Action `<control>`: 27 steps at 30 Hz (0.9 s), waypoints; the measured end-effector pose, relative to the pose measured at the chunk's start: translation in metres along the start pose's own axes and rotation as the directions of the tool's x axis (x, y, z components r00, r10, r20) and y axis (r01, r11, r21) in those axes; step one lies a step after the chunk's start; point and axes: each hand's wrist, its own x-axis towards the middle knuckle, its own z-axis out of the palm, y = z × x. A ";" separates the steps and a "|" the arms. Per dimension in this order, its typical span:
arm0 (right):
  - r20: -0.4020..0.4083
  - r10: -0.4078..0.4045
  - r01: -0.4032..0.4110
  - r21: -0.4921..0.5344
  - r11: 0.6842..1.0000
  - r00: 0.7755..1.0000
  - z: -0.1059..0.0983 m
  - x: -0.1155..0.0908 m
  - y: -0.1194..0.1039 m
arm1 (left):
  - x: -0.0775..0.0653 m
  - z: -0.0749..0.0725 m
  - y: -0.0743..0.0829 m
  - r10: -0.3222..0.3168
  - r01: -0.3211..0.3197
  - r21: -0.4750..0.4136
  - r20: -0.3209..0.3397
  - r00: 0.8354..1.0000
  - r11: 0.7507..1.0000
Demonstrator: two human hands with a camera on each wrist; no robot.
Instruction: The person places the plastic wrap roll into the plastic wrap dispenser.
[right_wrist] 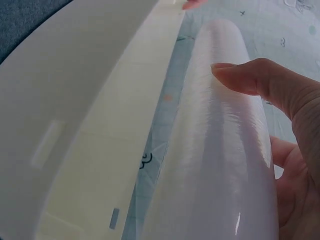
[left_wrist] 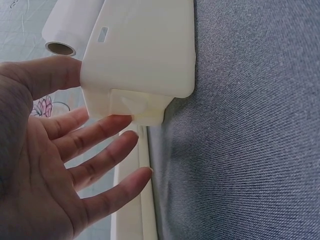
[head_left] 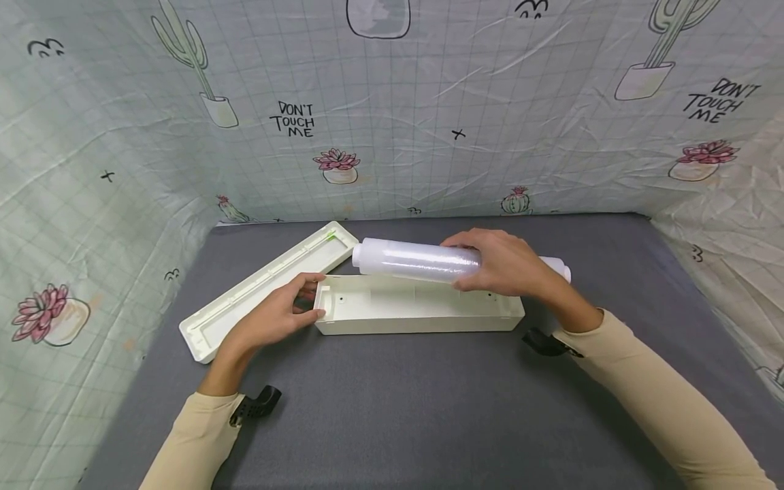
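Observation:
A roll of plastic wrap (head_left: 416, 260) is held by my right hand (head_left: 499, 262), thumb on the near side and fingers round the far side. It hangs over the back edge of a long white box (head_left: 422, 323), whose inside shows bare in the head view. My left hand (head_left: 275, 316) grips the box's left end between thumb and fingers. In the left wrist view, the thumb (left_wrist: 55, 75) presses one corner of the box (left_wrist: 145, 50), while the lower fingers spread out loosely. The right wrist view shows the roll (right_wrist: 215, 150) alongside the box wall (right_wrist: 105, 130), with a gap between.
A long white lid (head_left: 263, 286) lies slantwise behind my left hand, its hollow side up and one end near the roll. Grey cloth (head_left: 416, 415) covers the table. A printed curtain (head_left: 392, 102) hangs behind and at both sides.

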 end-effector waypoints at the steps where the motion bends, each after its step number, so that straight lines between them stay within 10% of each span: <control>1: 0.001 -0.003 0.003 0.004 1.000 1.000 0.001 0.001 -0.001 | 0.000 0.000 0.000 0.000 0.000 -0.002 0.001 1.000 1.000; 27: 0.048 -0.057 0.057 0.008 0.998 0.997 0.022 0.014 -0.022 | -0.001 -0.004 0.003 -0.007 0.007 -0.018 0.026 1.000 1.000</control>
